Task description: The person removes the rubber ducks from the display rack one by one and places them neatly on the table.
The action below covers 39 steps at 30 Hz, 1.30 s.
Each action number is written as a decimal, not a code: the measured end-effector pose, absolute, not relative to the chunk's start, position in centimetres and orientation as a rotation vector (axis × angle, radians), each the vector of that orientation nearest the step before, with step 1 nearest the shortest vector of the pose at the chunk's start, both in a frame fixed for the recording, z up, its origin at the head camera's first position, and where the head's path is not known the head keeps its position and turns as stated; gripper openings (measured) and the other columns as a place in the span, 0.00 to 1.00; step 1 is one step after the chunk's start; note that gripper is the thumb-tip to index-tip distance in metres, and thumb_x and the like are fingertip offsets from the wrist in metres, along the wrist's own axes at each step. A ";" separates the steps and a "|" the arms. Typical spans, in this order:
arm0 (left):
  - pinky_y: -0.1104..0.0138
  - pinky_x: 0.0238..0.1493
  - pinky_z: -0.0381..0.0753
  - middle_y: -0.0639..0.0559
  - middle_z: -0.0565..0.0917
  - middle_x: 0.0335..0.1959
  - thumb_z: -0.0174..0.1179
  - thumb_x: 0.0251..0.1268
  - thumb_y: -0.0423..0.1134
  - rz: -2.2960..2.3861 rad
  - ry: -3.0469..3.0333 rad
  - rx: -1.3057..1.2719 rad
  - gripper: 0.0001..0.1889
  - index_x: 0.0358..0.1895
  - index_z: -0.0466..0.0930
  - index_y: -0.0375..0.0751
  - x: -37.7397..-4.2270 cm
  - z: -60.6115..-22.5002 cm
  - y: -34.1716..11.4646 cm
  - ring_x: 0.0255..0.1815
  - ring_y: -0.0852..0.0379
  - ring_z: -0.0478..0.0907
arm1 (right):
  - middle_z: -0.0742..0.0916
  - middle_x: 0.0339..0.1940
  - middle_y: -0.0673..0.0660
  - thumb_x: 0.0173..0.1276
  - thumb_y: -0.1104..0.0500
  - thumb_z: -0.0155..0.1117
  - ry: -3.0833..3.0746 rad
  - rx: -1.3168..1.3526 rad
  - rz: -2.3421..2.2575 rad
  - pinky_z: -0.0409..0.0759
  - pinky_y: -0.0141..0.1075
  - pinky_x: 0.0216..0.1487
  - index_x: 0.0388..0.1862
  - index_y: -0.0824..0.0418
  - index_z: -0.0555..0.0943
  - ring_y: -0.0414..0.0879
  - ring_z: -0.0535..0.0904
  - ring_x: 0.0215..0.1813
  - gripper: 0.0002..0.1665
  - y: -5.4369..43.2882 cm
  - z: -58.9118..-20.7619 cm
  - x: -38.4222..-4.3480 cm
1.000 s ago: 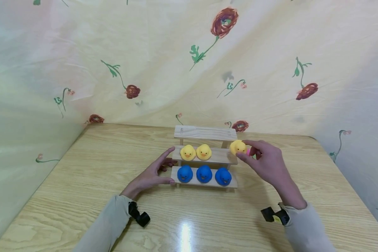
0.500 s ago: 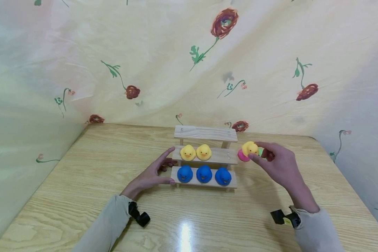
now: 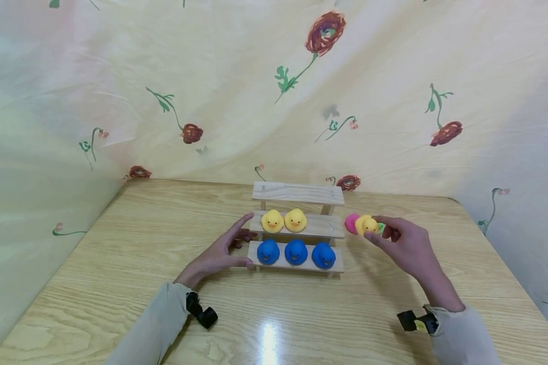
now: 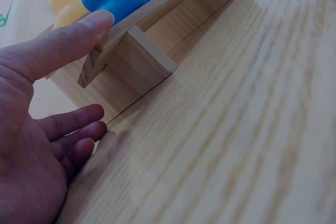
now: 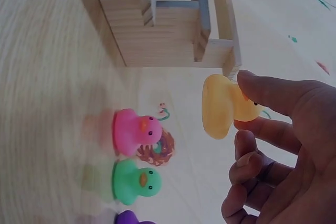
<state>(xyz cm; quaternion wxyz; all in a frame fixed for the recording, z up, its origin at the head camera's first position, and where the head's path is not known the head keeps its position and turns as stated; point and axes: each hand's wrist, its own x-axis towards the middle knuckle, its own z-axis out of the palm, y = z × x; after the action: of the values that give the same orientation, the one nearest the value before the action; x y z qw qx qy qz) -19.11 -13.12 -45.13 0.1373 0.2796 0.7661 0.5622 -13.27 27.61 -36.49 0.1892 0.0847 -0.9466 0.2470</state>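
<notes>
My right hand [image 3: 404, 248] pinches a yellow rubber duck [image 3: 366, 224] between thumb and fingers, to the right of a three-tier wooden stand [image 3: 298, 193]. In the right wrist view this duck [image 5: 218, 106] is held up off the table by its head. My left hand [image 3: 216, 253] lies spread at the stand's left side, its thumb [image 4: 79, 40] against the end of the lowest tier. Two yellow ducks [image 3: 272, 221] sit on the left of the middle tier [image 3: 319, 226]. Three blue ducks [image 3: 296, 252] fill the lowest tier; the top one is bare.
Right of the stand, a pink duck [image 5: 137, 132], a green duck [image 5: 134, 182] and part of a purple thing [image 5: 130, 217] stand on the wooden table [image 3: 274, 304]. The held duck partly covers the pink one in the head view. Flowered cloth [image 3: 237, 101] hangs behind.
My right hand has carried the yellow duck from the right end of the middle tier rightward and then lower, over the pink and green ducks. The left hand stays in place.
</notes>
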 end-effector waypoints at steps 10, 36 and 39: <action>0.53 0.66 0.66 0.39 0.71 0.71 0.74 0.58 0.41 1.623 2.220 0.805 0.55 0.81 0.44 0.66 -19.0 -45.0 -13.1 0.72 0.41 0.67 | 0.78 0.22 0.52 0.61 0.56 0.76 -2.722 0.232 0.728 0.62 0.30 0.22 0.53 0.66 0.85 0.37 0.65 0.25 0.23 28.0 -38.0 -13.5; 0.54 0.66 0.66 0.39 0.72 0.71 0.73 0.58 0.40 1.628 2.216 0.803 0.55 0.81 0.44 0.66 -19.0 -44.9 -13.2 0.71 0.41 0.67 | 0.79 0.23 0.52 0.63 0.55 0.74 -2.920 0.179 0.745 0.63 0.29 0.23 0.58 0.70 0.82 0.40 0.67 0.24 0.29 28.1 -40.4 -14.3; 0.53 0.66 0.66 0.39 0.72 0.70 0.73 0.58 0.40 1.628 2.216 0.803 0.55 0.81 0.44 0.66 -19.0 -44.8 -13.2 0.71 0.41 0.67 | 0.79 0.23 0.52 0.63 0.55 0.74 -2.935 0.179 0.742 0.63 0.29 0.24 0.58 0.70 0.82 0.41 0.68 0.24 0.29 28.2 -40.5 -14.3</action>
<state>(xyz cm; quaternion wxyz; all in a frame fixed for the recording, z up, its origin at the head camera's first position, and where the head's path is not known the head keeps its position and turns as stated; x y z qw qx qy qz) -18.98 -13.17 -44.81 0.1383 0.2778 0.7661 0.5628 -14.28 28.17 -40.50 0.0545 0.0591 -0.9663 0.2444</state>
